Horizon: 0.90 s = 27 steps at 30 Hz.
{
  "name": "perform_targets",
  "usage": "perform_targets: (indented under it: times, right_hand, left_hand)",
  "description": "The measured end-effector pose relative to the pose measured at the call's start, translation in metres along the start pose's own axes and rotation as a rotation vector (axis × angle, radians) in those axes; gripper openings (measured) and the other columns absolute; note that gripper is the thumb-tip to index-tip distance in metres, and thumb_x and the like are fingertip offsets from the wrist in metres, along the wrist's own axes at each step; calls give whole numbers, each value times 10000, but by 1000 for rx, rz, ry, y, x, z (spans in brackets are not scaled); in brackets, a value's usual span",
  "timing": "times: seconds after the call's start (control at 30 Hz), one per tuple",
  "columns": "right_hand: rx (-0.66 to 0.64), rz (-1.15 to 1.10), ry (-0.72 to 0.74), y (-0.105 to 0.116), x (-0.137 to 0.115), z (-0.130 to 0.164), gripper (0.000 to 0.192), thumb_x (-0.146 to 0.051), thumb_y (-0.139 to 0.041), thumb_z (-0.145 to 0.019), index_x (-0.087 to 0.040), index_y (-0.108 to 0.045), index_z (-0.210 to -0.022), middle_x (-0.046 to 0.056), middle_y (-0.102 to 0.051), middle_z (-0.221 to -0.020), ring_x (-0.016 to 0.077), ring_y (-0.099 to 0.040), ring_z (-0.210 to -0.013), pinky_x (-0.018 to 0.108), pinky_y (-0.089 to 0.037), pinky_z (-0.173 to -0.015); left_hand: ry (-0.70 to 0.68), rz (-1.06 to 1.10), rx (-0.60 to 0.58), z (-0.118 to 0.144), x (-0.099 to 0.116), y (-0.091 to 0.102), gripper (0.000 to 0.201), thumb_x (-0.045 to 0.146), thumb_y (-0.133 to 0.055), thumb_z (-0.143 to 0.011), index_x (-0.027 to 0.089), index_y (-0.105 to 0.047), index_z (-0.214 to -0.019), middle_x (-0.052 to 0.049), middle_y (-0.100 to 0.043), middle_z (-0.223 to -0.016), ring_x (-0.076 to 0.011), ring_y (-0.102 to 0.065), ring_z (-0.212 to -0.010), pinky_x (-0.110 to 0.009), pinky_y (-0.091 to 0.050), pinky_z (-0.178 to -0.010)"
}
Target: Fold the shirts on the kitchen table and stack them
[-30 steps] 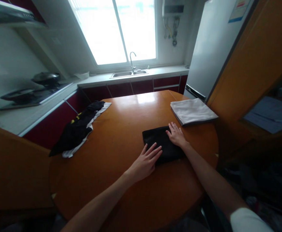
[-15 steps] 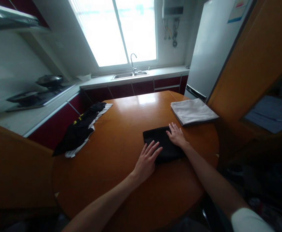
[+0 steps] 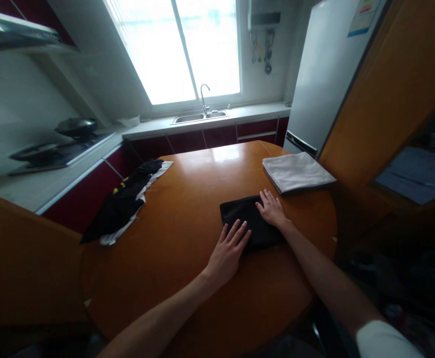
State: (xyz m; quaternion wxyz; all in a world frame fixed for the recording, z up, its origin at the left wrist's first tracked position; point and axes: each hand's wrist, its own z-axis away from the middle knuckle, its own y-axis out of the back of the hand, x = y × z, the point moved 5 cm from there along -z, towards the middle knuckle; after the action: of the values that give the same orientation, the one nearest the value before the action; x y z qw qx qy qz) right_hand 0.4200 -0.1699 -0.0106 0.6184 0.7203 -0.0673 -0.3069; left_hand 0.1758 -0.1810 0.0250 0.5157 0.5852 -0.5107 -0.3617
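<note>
A small folded black cloth [image 3: 245, 218] lies flat on the round orange-brown table [image 3: 187, 209]. My right hand [image 3: 273, 209] rests palm down on the cloth's right part, fingers spread. My left hand [image 3: 229, 251] lies flat at the cloth's near left corner, its fingertips on the cloth's edge. Neither hand grips anything.
A folded white cloth [image 3: 295, 171] sits at the table's far right. A crumpled black and white garment [image 3: 126, 199] hangs over the table's left edge. A grey fridge [image 3: 321, 74] stands behind on the right, a counter with a sink [image 3: 198, 117] under the window, and a stove [image 3: 53, 146] on the left.
My left hand has slid slightly right along the cloth's near left corner. My right hand stays in place on the cloth.
</note>
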Motion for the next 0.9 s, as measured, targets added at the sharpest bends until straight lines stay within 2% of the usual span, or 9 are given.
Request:
perform_targets:
  times: [0.13, 0.2, 0.3, 0.37, 0.47, 0.57, 0.7, 0.8, 0.9]
  right_hand:
    - [13, -3, 5, 0, 0, 0, 637, -453, -327, -1025, -151, -287, -1584, 114, -196, -1667, 250, -164, -1538, 485, -162, -1228]
    - [17, -5, 6, -1, 1, 0, 634, -456, -327, -1026, -158, -290, -1584, 110, -199, -1667, 250, -168, -1537, 484, -164, -1227]
    - [21, -7, 7, -3, 2, -2, 639, -462, -328, -1027, -152, -287, -1585, 112, -195, -1668, 255, -170, -1536, 488, -166, -1226]
    - [15, -4, 4, -4, 2, -2, 641, -464, -328, -1028, -151, -284, -1585, 113, -191, -1669, 258, -167, -1537, 487, -167, -1226]
    - [14, 5, 4, -4, 2, -2, 640, -460, -327, -1029, -148, -283, -1585, 111, -192, -1669, 258, -168, -1537, 483, -168, -1226]
    - [18, 11, 5, -1, 1, 0, 643, -454, -329, -1028, -138, -280, -1585, 116, -189, -1669, 264, -173, -1535, 490, -167, -1226]
    - [-1, 9, -5, 2, -1, 2, 637, -454, -320, -1031, -150, -272, -1589, 110, -175, -1672, 258, -159, -1539, 491, -168, -1227]
    - [-1, 13, 1, 3, -2, 3, 635, -452, -314, -1033, -149, -274, -1589, 106, -179, -1672, 253, -150, -1541, 489, -168, -1229]
    - [10, 27, -2, 2, -2, 3, 635, -452, -314, -1032, -145, -277, -1588, 105, -191, -1670, 251, -160, -1539, 489, -172, -1229]
  left_hand:
    - [62, 8, -141, 7, -6, -15, 855, -8, -405, -766, 148, -241, -1591, -101, -190, -1665, -253, -56, -1549, -523, -144, -1249]
    - [66, 46, -190, 11, -7, -15, 769, 100, -450, -851, 123, -235, -1589, -123, -161, -1667, -283, -49, -1548, -534, -147, -1245]
    - [49, 131, -197, 11, -6, -6, 740, 411, -508, -961, 132, -236, -1590, -144, -160, -1664, -326, -52, -1546, -583, -132, -1236]
    - [77, 181, -143, 4, -8, 3, 696, 506, -435, -1004, 156, -267, -1582, -136, -213, -1655, -306, -110, -1545, -582, -133, -1239]
    - [162, 200, -2, -19, -21, 12, 555, 437, -330, -1054, 170, -366, -1539, -129, -309, -1628, -257, -211, -1531, -525, -195, -1243]
    - [196, 156, 65, -45, -38, 7, 517, 377, -353, -1047, 143, -424, -1502, -140, -336, -1616, -268, -223, -1528, -519, -228, -1233]
    - [254, 107, 12, -62, -61, -17, 570, 421, -409, -1027, 149, -390, -1527, -135, -285, -1635, -312, -175, -1535, -580, -183, -1226]
    - [281, 107, -59, -57, -71, -30, 638, 500, -407, -1019, 174, -333, -1562, -111, -234, -1653, -316, -136, -1541, -589, -152, -1228]
    - [300, 95, -101, -50, -77, -32, 701, 581, -364, -1011, 196, -274, -1590, -81, -160, -1672, -299, -80, -1550, -568, -112, -1240]
